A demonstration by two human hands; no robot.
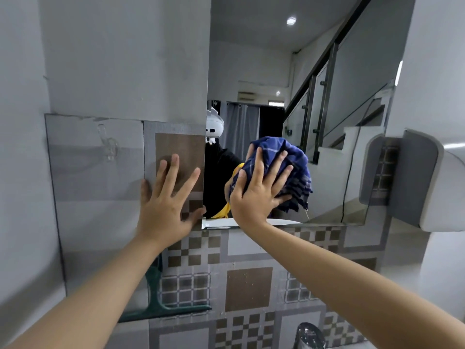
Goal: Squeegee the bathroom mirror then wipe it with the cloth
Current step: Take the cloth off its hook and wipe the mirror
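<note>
The bathroom mirror (314, 79) hangs on the wall ahead and reflects a staircase and a ceiling light. My right hand (256, 192) presses a bunched blue checked cloth (297, 170) flat against the mirror's lower left part. My left hand (166, 200) rests with fingers spread on the tiled wall just left of the mirror's edge, holding nothing. A green squeegee (161, 303) leans against the tiles below, partly hidden by my left forearm.
A white and grey wall dispenser (415, 182) juts out at the right of the mirror. A clear plastic hook (108, 144) sticks to the wall on the left. A chrome tap (309, 336) shows at the bottom edge.
</note>
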